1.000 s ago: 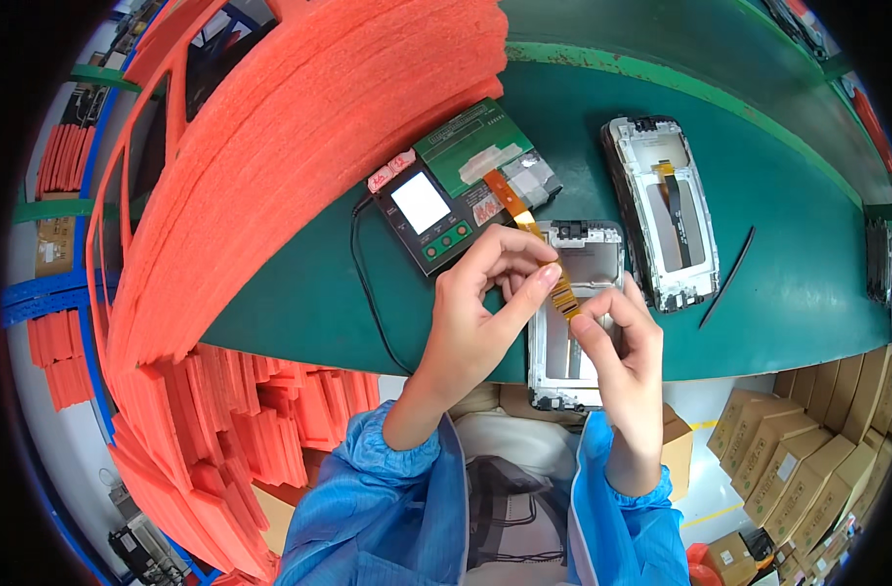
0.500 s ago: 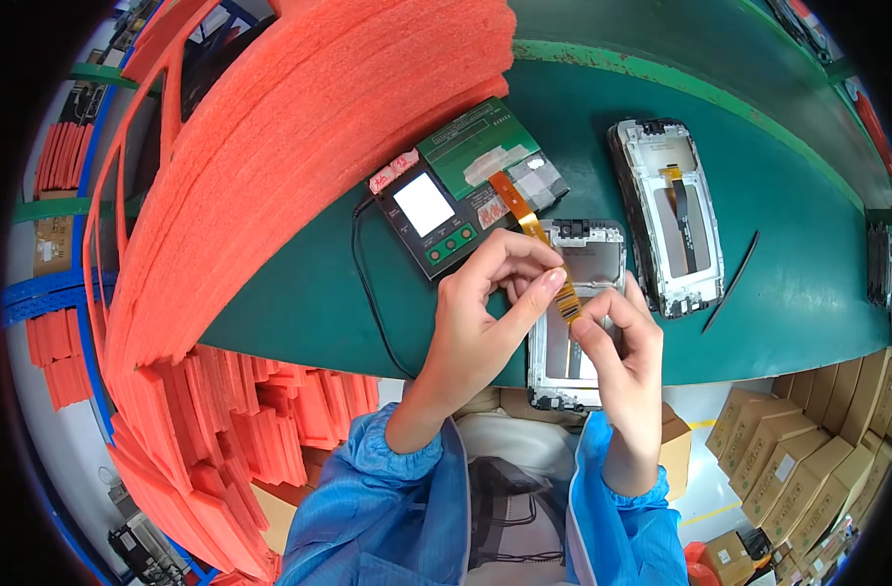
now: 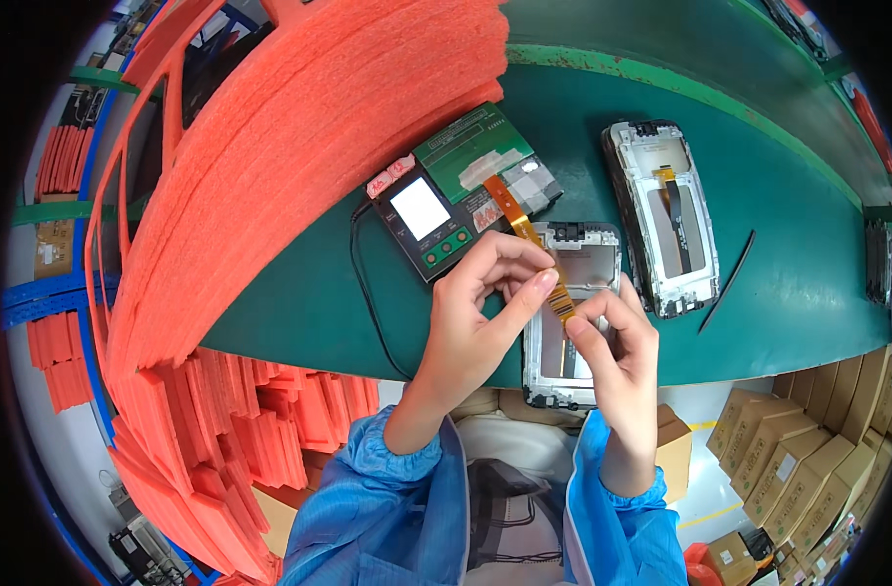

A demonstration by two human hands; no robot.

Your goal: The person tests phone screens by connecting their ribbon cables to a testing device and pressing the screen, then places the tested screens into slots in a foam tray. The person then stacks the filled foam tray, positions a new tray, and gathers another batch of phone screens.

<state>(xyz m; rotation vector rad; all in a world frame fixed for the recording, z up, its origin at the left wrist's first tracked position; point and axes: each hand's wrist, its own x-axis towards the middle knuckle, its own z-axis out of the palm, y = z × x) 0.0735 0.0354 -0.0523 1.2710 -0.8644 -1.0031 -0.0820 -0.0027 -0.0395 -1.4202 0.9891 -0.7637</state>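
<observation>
An orange flex cable (image 3: 512,212) runs from a tester box with a green circuit board (image 3: 470,146) and a lit white screen (image 3: 421,209) toward me. My left hand (image 3: 480,303) pinches the cable between thumb and fingers. Close by, my right hand (image 3: 617,342) pinches the cable's striped near end. Beneath both hands lies a phone screen assembly (image 3: 591,262) with a silver frame, partly covered by my fingers. What the cable's tip meets there is hidden.
Right of my hands lie a stack of similar phone screen assemblies (image 3: 701,283) and a thin black stick (image 3: 728,281). Red foam sheets (image 3: 299,146) pile up along the left. A black cord (image 3: 356,283) leaves the tester. Cardboard boxes (image 3: 798,459) stand below the green table's (image 3: 778,322) right edge.
The whole view has shifted slightly, so the table things sit a little farther left. Both hands keep their pinch on the flex cable with hardly any movement.
</observation>
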